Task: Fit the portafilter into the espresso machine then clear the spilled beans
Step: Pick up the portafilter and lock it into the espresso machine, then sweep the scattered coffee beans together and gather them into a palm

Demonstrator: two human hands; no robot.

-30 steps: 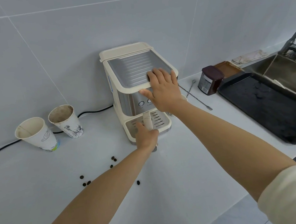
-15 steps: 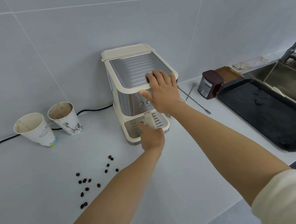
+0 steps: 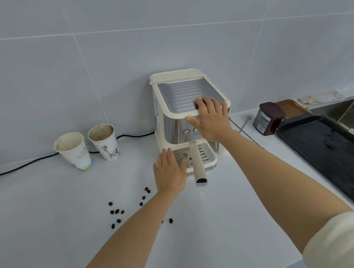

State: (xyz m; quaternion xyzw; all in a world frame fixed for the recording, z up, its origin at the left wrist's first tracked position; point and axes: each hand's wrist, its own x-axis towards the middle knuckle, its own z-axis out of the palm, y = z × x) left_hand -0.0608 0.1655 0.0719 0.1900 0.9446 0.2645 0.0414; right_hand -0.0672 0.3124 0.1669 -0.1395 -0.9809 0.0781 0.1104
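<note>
Left hand (image 3: 169, 171) released portafilter handle (image 3: 198, 164), hovering open beside it.

Two hands: the left hand (image 3: 169, 173) and the right hand (image 3: 210, 117). One espresso machine (image 3: 171, 125), one portafilter (image 3: 198, 164). Two paper cups (image 3: 74, 151) at nine o'clock. About eleven coffee beans (image 3: 117, 211) at seven o'clock. One brown jar (image 3: 268, 118), one black tray (image 3: 334, 157) at three o'clock.

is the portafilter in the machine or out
In. The portafilter handle juts forward from under the machine over the drip tray, with neither hand holding it; whether it is fully locked cannot be told.
</note>
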